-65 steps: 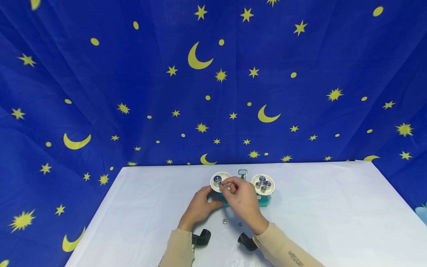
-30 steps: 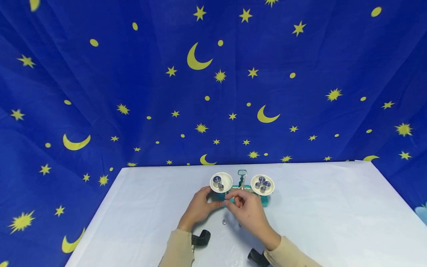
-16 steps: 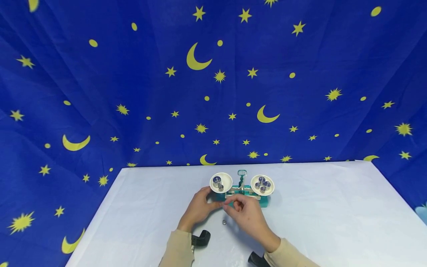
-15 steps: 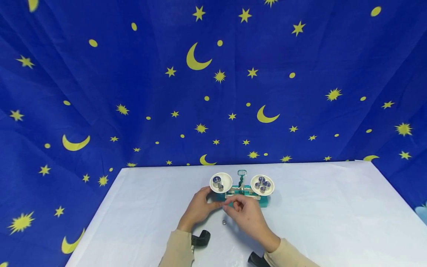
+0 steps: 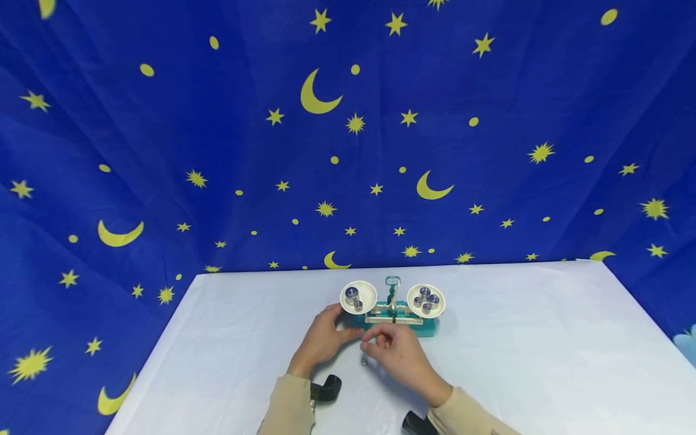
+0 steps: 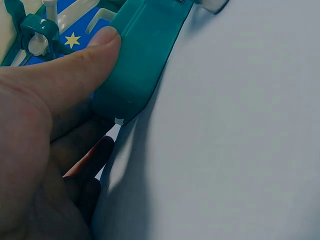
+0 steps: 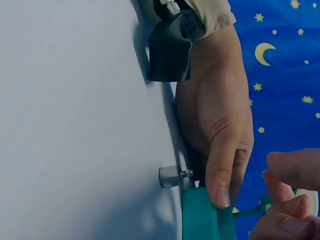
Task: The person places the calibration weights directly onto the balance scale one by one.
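A small balance scale with a teal base [image 5: 426, 328] stands on the table in the head view. Its left white pan [image 5: 369, 295] carries a larger metal weight [image 5: 351, 294] and a smaller one [image 5: 358, 306]; several weights [image 5: 426, 299] sit in the right pan [image 5: 438, 292]. My left hand [image 5: 321, 339] grips the base's left end, thumb on top in the left wrist view. In front of the base my right hand [image 5: 400, 357] hovers, thumb and forefinger tips close together, no weight seen between them. Just below those tips a small weight [image 5: 364, 361] stands on the table, its knob visible in the right wrist view.
The white table [image 5: 533, 350] stretches to both sides of the scale. A blue curtain [image 5: 348, 151] with yellow stars and moons hangs behind it. A black wrist camera [image 5: 326, 388] juts from the left wrist, another [image 5: 418, 423] from the right.
My right hand let go of the smaller weight in the left pan, then drew back and down toward the table. A second loose weight is now out of sight by that hand. The left hand stays put.
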### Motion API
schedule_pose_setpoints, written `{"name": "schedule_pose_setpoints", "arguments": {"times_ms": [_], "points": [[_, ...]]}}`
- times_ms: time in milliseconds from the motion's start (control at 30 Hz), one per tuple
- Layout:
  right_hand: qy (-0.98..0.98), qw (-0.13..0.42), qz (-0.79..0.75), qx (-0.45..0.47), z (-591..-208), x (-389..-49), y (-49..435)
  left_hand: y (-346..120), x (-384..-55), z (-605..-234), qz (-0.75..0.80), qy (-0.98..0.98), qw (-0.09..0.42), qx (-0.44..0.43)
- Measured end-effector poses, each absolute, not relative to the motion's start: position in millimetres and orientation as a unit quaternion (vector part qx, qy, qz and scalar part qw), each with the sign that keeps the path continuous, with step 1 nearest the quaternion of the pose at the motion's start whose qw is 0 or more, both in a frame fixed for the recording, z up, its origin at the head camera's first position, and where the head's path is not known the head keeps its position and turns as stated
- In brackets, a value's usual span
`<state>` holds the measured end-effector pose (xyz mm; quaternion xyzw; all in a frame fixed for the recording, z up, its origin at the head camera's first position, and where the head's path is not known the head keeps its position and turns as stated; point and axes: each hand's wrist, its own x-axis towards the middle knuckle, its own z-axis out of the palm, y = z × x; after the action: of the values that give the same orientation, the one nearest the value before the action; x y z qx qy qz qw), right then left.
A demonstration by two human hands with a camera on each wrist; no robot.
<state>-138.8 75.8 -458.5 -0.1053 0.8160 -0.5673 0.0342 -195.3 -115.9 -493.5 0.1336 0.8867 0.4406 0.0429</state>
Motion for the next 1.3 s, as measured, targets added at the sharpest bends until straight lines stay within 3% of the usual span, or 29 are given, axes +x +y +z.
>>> {"name": "schedule_pose_setpoints", "arguments": {"times_ms": [1300], "points": [[0.865, 0.075, -0.468, -0.164, -477, -144, 80, -117, -195, -493, 0.452, 0.879, 0.04, 0.147]]}}
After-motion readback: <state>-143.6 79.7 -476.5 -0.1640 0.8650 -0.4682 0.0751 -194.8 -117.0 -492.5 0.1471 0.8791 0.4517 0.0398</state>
